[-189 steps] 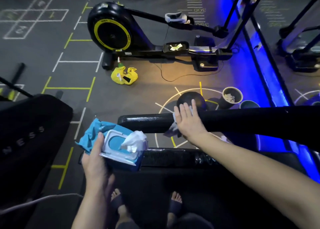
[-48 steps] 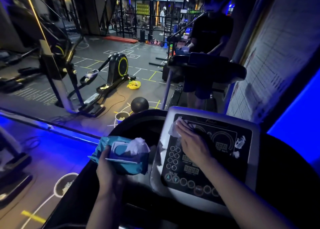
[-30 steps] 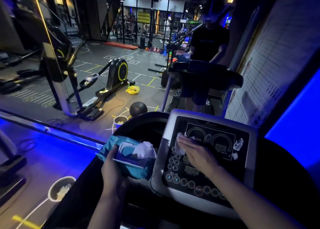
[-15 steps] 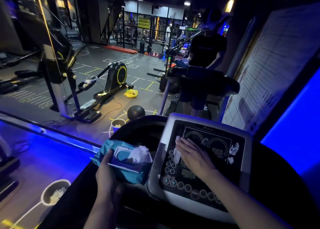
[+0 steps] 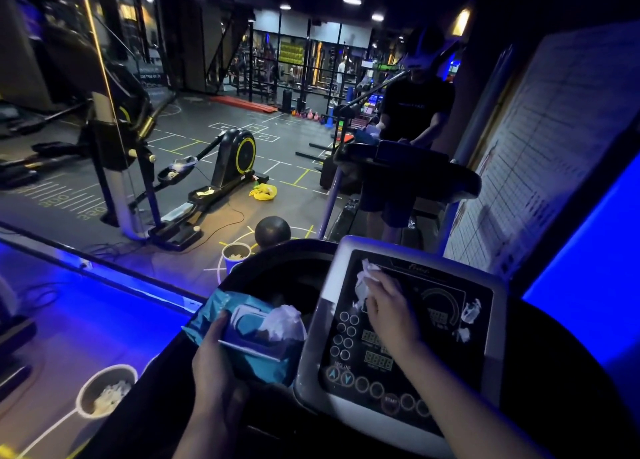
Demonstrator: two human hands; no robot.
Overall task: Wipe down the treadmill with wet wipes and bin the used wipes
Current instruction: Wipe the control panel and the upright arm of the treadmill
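Head view: right grip (image 5: 391, 311) presses wipe (image 5: 365, 280) flat onto console (image 5: 408, 323); left grip (image 5: 214, 365) clasps pack (image 5: 256, 334).

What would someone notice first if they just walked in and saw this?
Probably the right hand pressing a white wet wipe on the treadmill console, front and centre. Just left, the left hand holds a blue wipes pack, and blue light glows along the floor.

Part of the crumpled white wet wipe (image 5: 363, 282) is hidden under the right hand (image 5: 391, 311); the dark treadmill control panel (image 5: 415, 327) digits are blurred beyond reading
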